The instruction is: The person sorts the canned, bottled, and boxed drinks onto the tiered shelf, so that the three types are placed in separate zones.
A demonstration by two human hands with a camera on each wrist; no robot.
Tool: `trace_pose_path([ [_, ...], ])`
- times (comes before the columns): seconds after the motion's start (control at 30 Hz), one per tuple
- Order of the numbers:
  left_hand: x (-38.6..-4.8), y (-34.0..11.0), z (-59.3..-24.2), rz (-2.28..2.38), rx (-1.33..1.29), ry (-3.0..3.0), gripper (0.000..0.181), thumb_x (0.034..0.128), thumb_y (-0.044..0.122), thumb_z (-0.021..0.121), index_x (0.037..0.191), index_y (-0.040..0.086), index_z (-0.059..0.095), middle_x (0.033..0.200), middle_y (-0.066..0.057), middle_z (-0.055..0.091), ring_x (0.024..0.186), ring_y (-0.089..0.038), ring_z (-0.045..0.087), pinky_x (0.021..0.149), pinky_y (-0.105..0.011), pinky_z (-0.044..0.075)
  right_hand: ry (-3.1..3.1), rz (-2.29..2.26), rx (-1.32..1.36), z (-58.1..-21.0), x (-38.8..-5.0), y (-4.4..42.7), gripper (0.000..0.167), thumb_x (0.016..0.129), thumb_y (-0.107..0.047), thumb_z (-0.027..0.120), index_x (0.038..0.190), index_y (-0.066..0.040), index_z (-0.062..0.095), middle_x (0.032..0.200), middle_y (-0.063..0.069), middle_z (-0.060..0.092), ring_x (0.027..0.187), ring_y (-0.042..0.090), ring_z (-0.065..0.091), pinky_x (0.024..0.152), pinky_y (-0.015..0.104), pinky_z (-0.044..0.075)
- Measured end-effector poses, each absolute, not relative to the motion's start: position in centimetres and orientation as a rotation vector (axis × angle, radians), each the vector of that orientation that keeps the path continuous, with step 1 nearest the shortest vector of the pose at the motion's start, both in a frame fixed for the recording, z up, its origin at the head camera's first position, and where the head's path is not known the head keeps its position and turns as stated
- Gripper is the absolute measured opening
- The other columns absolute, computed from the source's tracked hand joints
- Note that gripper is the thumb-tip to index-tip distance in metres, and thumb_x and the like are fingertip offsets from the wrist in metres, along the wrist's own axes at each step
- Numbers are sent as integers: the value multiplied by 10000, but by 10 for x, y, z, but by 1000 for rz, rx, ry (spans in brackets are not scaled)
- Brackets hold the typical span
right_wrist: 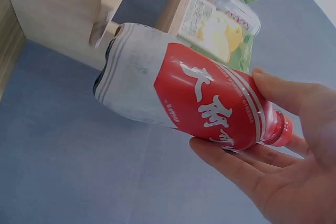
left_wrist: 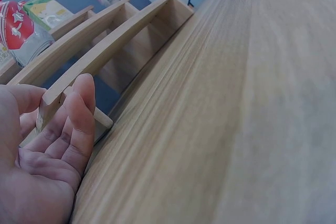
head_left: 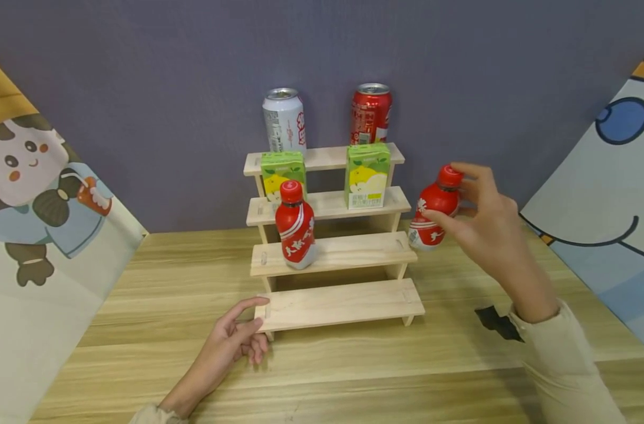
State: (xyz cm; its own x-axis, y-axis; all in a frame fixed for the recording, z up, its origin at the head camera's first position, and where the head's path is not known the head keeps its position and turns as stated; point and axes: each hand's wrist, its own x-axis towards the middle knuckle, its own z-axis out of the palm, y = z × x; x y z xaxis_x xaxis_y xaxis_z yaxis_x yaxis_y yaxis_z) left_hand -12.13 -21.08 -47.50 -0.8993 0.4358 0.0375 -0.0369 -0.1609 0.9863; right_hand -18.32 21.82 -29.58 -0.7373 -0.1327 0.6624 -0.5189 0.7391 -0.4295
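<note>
My right hand (head_left: 486, 224) holds a small red-capped soda bottle (head_left: 432, 212) in the air, just right of the stepped wooden shelf (head_left: 348, 303). In the right wrist view the thumb and fingers lie on either side of the bottle's red label (right_wrist: 210, 98). My left hand (head_left: 231, 335) pinches the left end of the shelf's lowest board, thumb and fingers around its edge in the left wrist view. A matching bottle (head_left: 296, 227) stands upright at the left of the second board from the bottom.
On the top board stand a white can (head_left: 284, 121) and a red can (head_left: 372, 112). Two green juice cartons, a left one (head_left: 282, 171) and a right one (head_left: 365, 179), stand one board lower. A black scrap (head_left: 498, 323) lies near the right sleeve. Printed panels flank the table (head_left: 194, 271).
</note>
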Motion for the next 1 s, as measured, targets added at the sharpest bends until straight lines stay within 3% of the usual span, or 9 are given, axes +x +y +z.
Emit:
trace_pose_path([
  [0.07, -122, -210, -475, 2136, 449, 1798, 444, 1065, 144, 479, 1483, 41, 367, 763, -95, 707, 594, -143, 650, 515, -254, 562, -2300, 805, 516, -297, -183, 215, 837, 723, -5, 877, 1415, -66, 411, 1261, 209, 645, 1100, 372, 658, 797, 87, 515],
  [0.17, -122, -210, -475, 2136, 446, 1799, 446, 1065, 142, 478, 1485, 41, 364, 763, -98, 709, 593, -145, 651, 514, -260, 563, -2255, 795, 571, -300, -184, 210, 844, 702, 15, 884, 1413, -67, 435, 1258, 188, 652, 1099, 360, 661, 812, 1, 438],
  [0.5, -122, -210, -475, 2137, 476, 1795, 445, 1064, 120, 472, 1482, 24, 355, 768, -104, 707, 589, -154, 644, 508, -271, 561, -2094, 751, 680, -312, -185, 187, 835, 669, -20, 915, 1406, -68, 525, 1225, 112, 685, 1026, 261, 699, 857, 85, 498],
  [0.77, -120, -210, -472, 2145, 449, 1798, 444, 1060, 128, 484, 1476, 34, 361, 763, -104, 707, 583, -152, 644, 510, -262, 563, -1983, 808, 756, -322, -188, 171, 889, 638, 22, 916, 1433, -54, 527, 1287, 99, 662, 1069, 228, 681, 866, 130, 525],
  [1.0, -120, -211, -474, 2143, 472, 1792, 443, 1064, 116, 471, 1482, 27, 355, 771, -102, 709, 593, -151, 649, 517, -270, 568, -1995, 837, 749, -329, -190, 159, 905, 687, 3, 893, 1482, -65, 467, 1419, 72, 572, 1168, 245, 636, 893, 155, 524],
])
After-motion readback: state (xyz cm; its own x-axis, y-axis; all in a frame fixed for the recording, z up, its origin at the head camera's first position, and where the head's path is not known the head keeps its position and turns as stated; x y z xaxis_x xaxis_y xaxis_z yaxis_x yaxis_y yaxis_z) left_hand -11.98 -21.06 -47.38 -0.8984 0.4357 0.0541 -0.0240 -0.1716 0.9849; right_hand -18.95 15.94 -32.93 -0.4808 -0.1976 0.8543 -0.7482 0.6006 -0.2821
